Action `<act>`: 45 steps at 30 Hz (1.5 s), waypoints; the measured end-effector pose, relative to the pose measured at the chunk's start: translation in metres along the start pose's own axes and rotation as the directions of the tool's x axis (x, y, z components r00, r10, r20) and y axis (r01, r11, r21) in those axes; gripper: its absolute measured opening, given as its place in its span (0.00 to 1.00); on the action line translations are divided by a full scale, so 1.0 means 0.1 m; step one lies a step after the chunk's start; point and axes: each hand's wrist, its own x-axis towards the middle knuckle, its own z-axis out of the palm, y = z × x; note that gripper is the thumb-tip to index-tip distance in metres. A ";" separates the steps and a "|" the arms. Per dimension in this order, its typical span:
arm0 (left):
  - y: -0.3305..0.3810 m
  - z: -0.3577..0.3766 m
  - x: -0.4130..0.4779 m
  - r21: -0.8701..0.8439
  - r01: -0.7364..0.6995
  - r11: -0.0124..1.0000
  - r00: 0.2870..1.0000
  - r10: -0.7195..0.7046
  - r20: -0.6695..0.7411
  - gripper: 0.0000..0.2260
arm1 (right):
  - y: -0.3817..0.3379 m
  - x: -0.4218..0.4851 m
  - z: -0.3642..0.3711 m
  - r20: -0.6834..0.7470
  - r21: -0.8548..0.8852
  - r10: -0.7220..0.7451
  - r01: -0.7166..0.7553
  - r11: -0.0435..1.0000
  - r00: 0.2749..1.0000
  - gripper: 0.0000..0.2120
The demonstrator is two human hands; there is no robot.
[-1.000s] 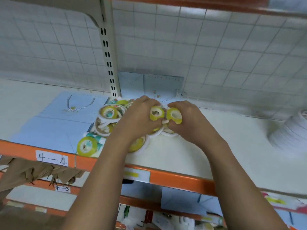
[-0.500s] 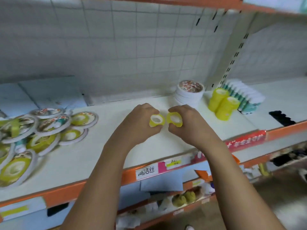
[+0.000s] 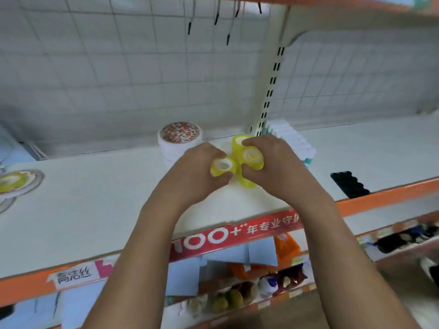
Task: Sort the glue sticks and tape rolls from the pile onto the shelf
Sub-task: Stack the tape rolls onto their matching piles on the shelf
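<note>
- At the far left edge of the frame, flat round tape packs (image 3: 14, 184) lie on the white shelf (image 3: 95, 210); they look like card discs with yellow-green centres, partly cut off by the frame.
- Between those packs and the hands, we see a broad stretch of smooth bare shelf board, bounded in front by an orange lip (image 3: 28, 286) with a paper label.
- Left of centre, near the wire-grid back panel (image 3: 118, 74), stands a stack of white round packs (image 3: 179, 138) with a patterned top.
- Our left hand (image 3: 192, 174), at centre, has its fingers curled round a small yellow tape roll (image 3: 223, 166), hollow core facing us, held above the shelf.
- Just right of it, our right hand (image 3: 273, 167) grasps a second yellow roll (image 3: 253, 157); the two rolls sit close together.
- Behind and below these rolls, translucent yellow roll columns (image 3: 240, 141) stand upright on the shelf; we cannot tell whether the right-hand roll touches them.
- A red printed strip (image 3: 237, 233) covers the shelf lip below the wrists.
- Right of centre, a cream slotted upright (image 3: 270, 86) rises at the back.
- At its foot, a row of white-capped glue sticks (image 3: 292, 143) runs toward us, partly hidden by the right hand.
- Further right, a black scalloped item (image 3: 349, 186) lies near the orange lip, with open board behind it.
- In the lower part of the frame, a lower shelf (image 3: 237, 302) holds blurred mixed goods.
</note>
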 end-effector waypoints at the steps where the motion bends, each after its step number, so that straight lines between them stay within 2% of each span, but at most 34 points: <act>1: 0.05 0.04 0.04 0.007 0.015 1.000 1.000 -0.015 -0.015 0.20 | 0.08 0.04 -0.02 0.011 0.001 -0.005 0.005 1.000 1.000 0.26; 6: 0.18 0.13 0.17 0.052 0.071 0.996 0.995 -0.067 -0.076 0.20 | 0.33 0.20 -0.02 0.059 0.062 -0.050 0.046 0.997 0.997 0.26; 14: 0.23 0.16 0.40 0.137 0.121 0.983 0.988 -0.106 -0.113 0.20 | 0.41 0.55 -0.04 0.041 0.114 -0.114 0.108 0.988 0.993 0.24; 20: 0.22 0.14 0.54 0.192 0.164 0.968 0.980 -0.138 -0.146 0.20 | 0.43 0.85 0.03 0.140 0.102 -0.133 0.120 0.988 0.981 0.21; 28: 0.18 0.14 0.71 0.212 0.172 0.962 0.975 -0.136 -0.175 0.20 | 0.52 0.92 0.07 0.217 0.133 -0.155 0.128 0.983 0.964 0.28; 30: 0.20 0.17 0.77 0.198 0.162 0.967 0.977 -0.128 -0.173 0.21 | 0.58 0.89 0.00 0.190 0.159 -0.129 0.099 0.982 0.973 0.29; 32: 0.23 0.21 0.85 0.181 0.144 0.973 0.980 -0.115 -0.163 0.21 | 0.65 0.87 -0.08 0.131 0.145 -0.109 0.090 0.985 0.985 0.25; 37: 0.25 0.36 1.04 0.128 0.135 0.983 0.987 -0.121 -0.107 0.22 | 0.80 0.92 -0.14 0.179 0.092 -0.065 0.049 0.995 0.982 0.20; 41: 0.19 0.44 1.06 0.071 0.151 0.986 0.988 -0.147 -0.050 0.24 | 0.80 0.90 -0.08 0.188 0.159 -0.089 0.059 0.985 0.978 0.17; 45: 0.12 0.43 1.01 0.011 0.146 0.989 0.988 -0.145 -0.055 0.29 | 0.78 0.89 -0.08 0.199 0.187 -0.085 0.048 0.981 0.976 0.12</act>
